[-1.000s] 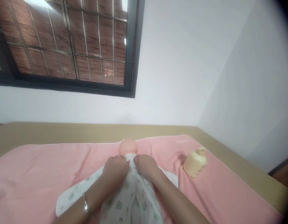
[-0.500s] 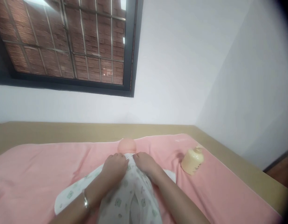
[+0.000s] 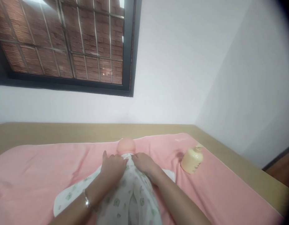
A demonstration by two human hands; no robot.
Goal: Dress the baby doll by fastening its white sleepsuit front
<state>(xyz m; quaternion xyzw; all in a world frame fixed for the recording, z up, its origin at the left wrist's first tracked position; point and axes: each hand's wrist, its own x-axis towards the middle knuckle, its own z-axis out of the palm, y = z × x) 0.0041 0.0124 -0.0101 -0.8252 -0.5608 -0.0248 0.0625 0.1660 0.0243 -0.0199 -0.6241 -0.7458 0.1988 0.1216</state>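
A doll lies on its back on a pink blanket; its smooth round head shows at the far end. White baby clothes with a small green print cover its body, one sleeve spread to each side. At the left of the neckline, my left hand pinches the cloth, one outer finger sticking up. My right hand grips the collar's other side, its fingers curled in close below the head. The front of the clothes hangs in folds between my forearms, with a gap lower down.
On the pink blanket, to the right, stands a tilted-looking cream yellow bottle. A tan padded border runs round the blanket. Behind it rise a white wall and a barred window.
An outer finger of my left hand has lifted away from the cloth. Both hands stay at the neckline, and the view has shifted slightly.
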